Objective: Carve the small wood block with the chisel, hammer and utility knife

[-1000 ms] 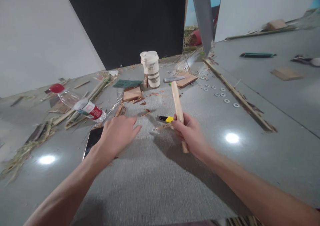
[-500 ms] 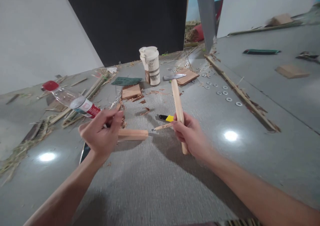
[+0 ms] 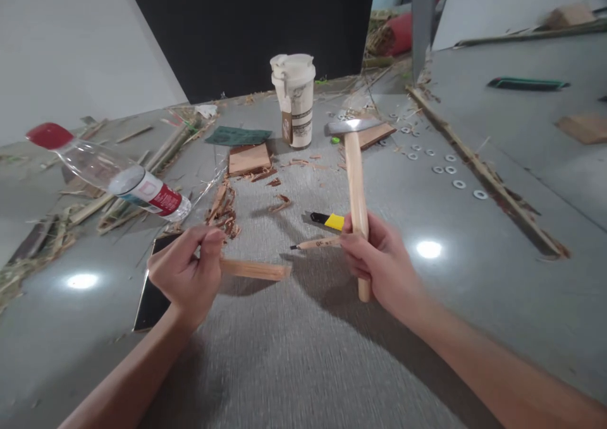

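Observation:
My right hand is closed around the pale wooden handle of a hammer, its metal head raised and pointing away from me. My left hand is a fist, with a squared wooden stick jutting out of it to the right. The stick's other end is hidden in the fingers. Just left of the right hand, a short pencil points left; whether it touches the fingers I cannot tell. Behind it lies a yellow and black cutter knife. A dark phone is partly under my left hand.
A red-capped bottle lies tilted at the left. Farther back are a white lidded cup, a wood block, green sandpaper-like sheet and wood shavings. Several washers lie near a long wooden strip.
The hammer has turned so its head shows side-on. In my left hand, the stick has tilted, its free end dropping slightly. The view has shifted, uncovering more of the phone.

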`<state>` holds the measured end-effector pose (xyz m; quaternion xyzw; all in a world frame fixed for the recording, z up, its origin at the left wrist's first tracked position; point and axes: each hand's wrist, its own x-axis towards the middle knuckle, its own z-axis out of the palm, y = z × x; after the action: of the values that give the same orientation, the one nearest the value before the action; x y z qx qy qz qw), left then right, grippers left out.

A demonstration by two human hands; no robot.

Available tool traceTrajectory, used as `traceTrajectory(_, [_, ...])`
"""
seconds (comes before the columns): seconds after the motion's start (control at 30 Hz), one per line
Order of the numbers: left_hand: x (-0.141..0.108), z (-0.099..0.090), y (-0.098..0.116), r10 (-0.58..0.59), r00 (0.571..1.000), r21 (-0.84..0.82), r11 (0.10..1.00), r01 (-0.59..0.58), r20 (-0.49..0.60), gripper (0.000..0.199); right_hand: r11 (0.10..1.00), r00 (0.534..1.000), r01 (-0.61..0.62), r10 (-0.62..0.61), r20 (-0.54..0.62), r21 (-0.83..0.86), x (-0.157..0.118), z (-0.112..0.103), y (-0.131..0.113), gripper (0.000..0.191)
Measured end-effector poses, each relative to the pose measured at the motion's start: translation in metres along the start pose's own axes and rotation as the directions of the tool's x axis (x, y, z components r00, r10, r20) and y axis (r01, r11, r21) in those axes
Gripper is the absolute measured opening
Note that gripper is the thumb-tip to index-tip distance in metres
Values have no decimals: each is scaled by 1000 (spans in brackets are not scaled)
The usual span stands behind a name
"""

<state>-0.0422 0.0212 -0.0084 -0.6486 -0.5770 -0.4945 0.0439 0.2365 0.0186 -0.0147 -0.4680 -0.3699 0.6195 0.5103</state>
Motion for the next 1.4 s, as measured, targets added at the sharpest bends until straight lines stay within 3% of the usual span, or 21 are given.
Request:
traceTrajectory(0.23, [1,-3,4,-78,995,54,996,75,69,26,997,1000,-12,14,-21,71,-3,-1,-6,14])
traceTrajectory(0.43, [3,0,4,-77,996,34,997,76,51,26,995,999,-49,50,-8,85,-7,-3,-11,13])
traceTrajectory(0.73, [12,1,11,-113,987,59,993,107,117,30,991,994,66,-75,76,115,-15,-4,-18,14])
traceTrajectory(1.0, [17,6,13,-229,960,-26,971,236,159,40,979,978,75,-109,178,187,-20,-1,-25,16])
traceTrajectory(1.4, [19,9,6,-216,961,-140,961,240,171,46,975,957,57,-115,268,216,-22,0,-24,18])
